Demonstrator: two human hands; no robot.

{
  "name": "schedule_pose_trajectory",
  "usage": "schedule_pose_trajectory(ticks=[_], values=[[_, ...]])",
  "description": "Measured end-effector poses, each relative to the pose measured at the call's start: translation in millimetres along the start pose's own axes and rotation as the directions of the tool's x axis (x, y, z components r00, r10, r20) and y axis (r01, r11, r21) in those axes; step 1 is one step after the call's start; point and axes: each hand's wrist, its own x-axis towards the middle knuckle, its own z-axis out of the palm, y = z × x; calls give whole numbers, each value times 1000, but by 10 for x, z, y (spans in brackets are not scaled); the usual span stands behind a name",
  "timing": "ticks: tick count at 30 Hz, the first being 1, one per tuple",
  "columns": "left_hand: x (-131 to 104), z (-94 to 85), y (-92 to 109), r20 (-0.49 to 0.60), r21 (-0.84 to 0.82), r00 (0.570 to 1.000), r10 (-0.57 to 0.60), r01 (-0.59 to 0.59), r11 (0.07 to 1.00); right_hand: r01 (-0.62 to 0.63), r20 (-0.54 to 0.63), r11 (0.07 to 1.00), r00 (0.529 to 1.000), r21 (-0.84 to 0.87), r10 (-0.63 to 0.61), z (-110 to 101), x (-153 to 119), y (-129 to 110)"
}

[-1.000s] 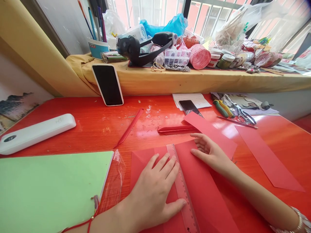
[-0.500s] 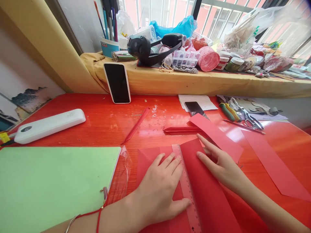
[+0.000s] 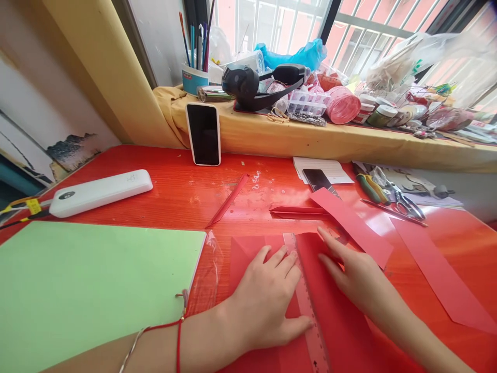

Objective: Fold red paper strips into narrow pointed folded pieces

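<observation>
My left hand [image 3: 269,303] lies flat with spread fingers on a clear ruler [image 3: 310,316] and the red paper [image 3: 244,256] under it. The ruler runs lengthwise over the paper, tilted slightly. Just right of it, my right hand [image 3: 355,272] has its fingers stretched out at the right part of the red paper, thumb and forefinger apart. Whether its fingertips press on the paper I cannot tell. Beyond my right hand lie a red paper strip [image 3: 355,228] and a folded red piece [image 3: 297,212]. Another narrow folded red piece [image 3: 228,201] rests farther left.
A green sheet [image 3: 97,285] covers the left front of the red table. A white device [image 3: 103,191] lies behind it, and a phone [image 3: 204,134] leans at the sill. Scissors [image 3: 406,199], pliers [image 3: 371,187] and another red strip [image 3: 442,274] are at right. Jars and bags crowd the sill.
The view has shifted a little. The red paper's right part, earlier raised along its edge, now lies flatter, with my right hand lower over it. My left hand still rests on the ruler.
</observation>
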Motion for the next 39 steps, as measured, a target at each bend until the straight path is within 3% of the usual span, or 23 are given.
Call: schedule_pose_trajectory(ticks=[9,23,27,33,39], values=[[13,-14,8,-14,29,1000,16,-16,999,239,-143,967,958,-89,-250,127,-109,-217],[25,-11,15,-42,-23,999,18,-19,1000,358,-118,929,923,-93,-367,189,-149,-356],[26,-16,18,-45,-35,999,18,-20,999,334,-93,942,937,-41,-337,182,-167,-389],[-3,19,-1,-52,-9,998,20,-20,1000,173,-9,982,985,-70,-174,-13,-242,-182],[7,19,3,-61,-13,998,23,-24,1000,153,-12,988,988,4,-153,-36,-381,-216]])
